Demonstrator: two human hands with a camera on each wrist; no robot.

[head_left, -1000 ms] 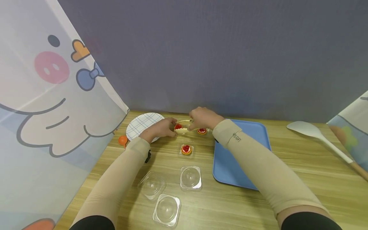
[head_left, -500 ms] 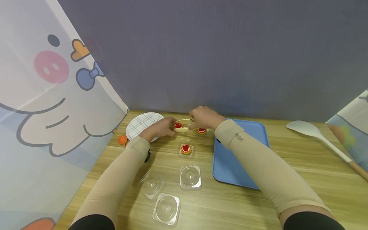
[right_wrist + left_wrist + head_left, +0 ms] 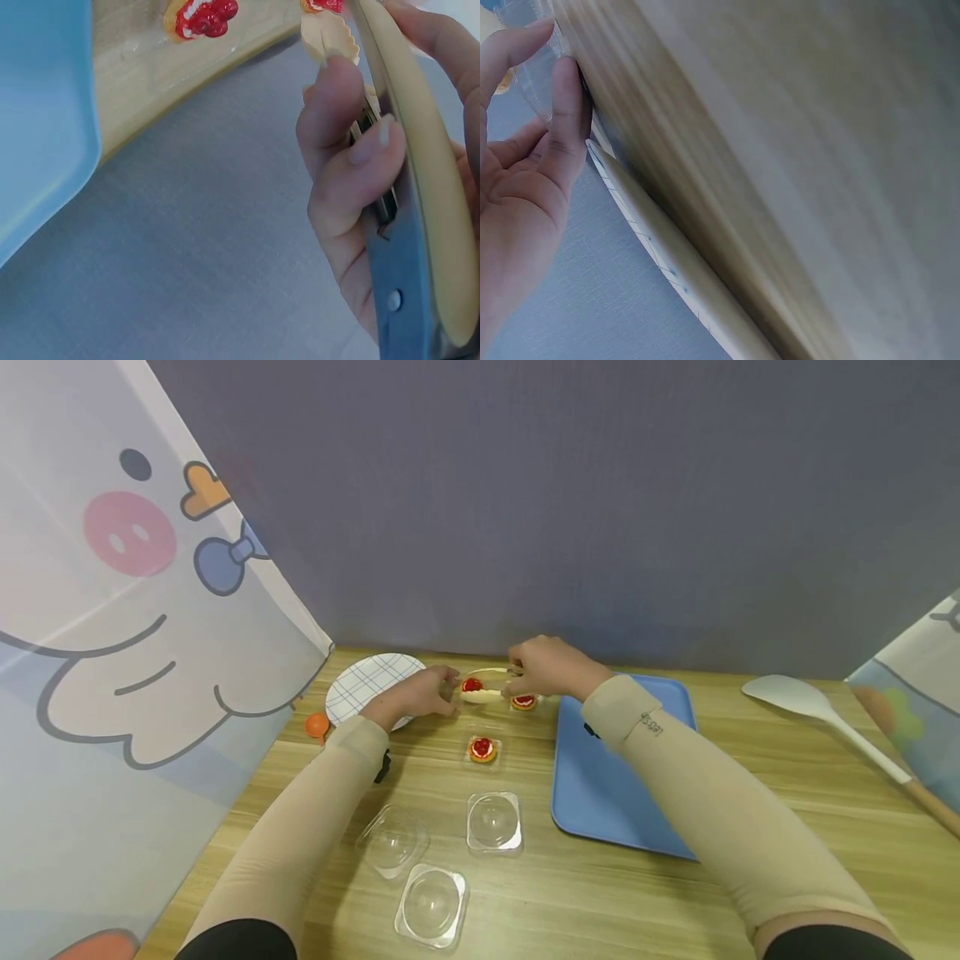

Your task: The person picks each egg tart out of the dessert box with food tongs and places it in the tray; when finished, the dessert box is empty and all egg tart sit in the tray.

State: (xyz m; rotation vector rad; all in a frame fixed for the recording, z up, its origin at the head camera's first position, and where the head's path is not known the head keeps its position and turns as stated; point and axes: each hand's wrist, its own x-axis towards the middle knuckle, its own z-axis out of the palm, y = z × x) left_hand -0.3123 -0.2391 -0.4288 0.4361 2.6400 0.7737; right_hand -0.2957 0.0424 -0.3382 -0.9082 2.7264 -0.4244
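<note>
Where a grey wall (image 3: pixel 525 510) backs the wooden table (image 3: pixel 795 860), two hands, set apart from each other, flank a red-topped tart (image 3: pixel 472 684).

From where I stand, the blue tray (image 3: pixel 600 789) lies to the right, with a big pale spoon (image 3: pixel 791 695) well beyond it. The checked plate (image 3: pixel 363 689) sits by the left hand (image 3: pixel 420 692), whose thumb and fingers are spread at the edge of a clear box (image 3: pixel 534 82); whether they press it I can't tell. The right hand (image 3: pixel 553 667) is wrapped round cream-handled tongs (image 3: pixel 431 172). Three clear plastic shells (image 3: pixel 493 820) lie nearer the table's front. The tart is between the tongs' ends, though I can't make out if they squeeze it; a second tart (image 3: pixel 523 702) lies just rightward, a third tart (image 3: pixel 482 750) in front. An orange scoop (image 3: pixel 317 725) rests near the plate.
</note>
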